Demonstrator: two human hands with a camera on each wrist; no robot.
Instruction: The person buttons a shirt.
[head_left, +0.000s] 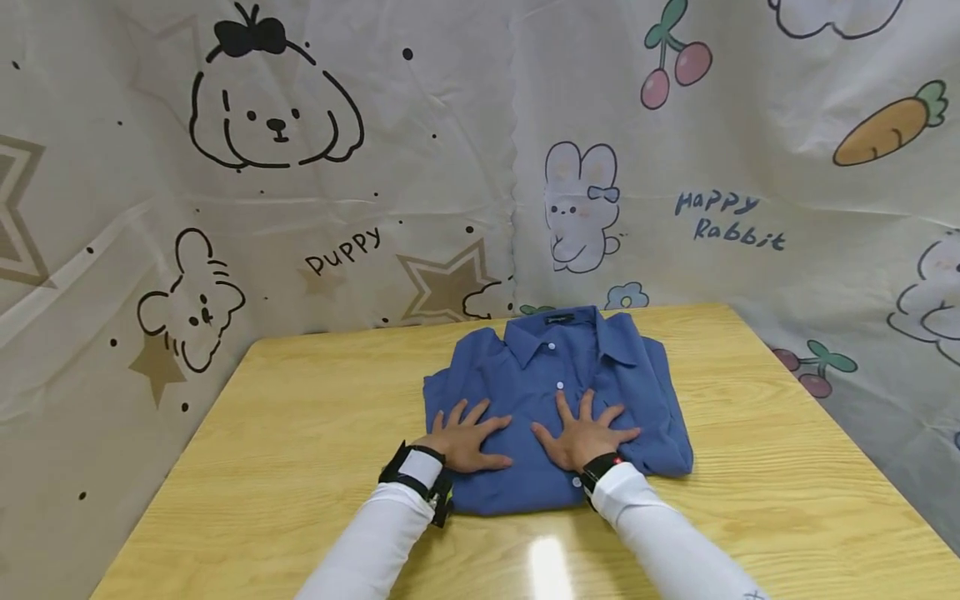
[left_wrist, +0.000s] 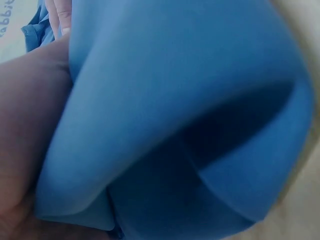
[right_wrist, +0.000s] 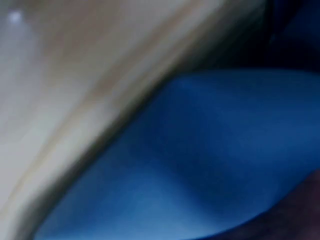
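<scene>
Blue button-up shirt [head_left: 525, 392] lay folded!

On the wooden table [head_left: 322, 417] it was, collar [head_left: 617, 340] at the far end, and there, left hand [head_left: 467, 442] and right hand [head_left: 583, 439] rested on its front, both splayed wide, gripping nothing!

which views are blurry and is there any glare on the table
Head view: fairly sharp, the shirt buttons distinct, with a white glare patch on the table at the bottom edge; left wrist view: soft, with dark shadow inside a fold; right wrist view: heavily blurred, table grain smeared, a small bright spot top left.
</scene>
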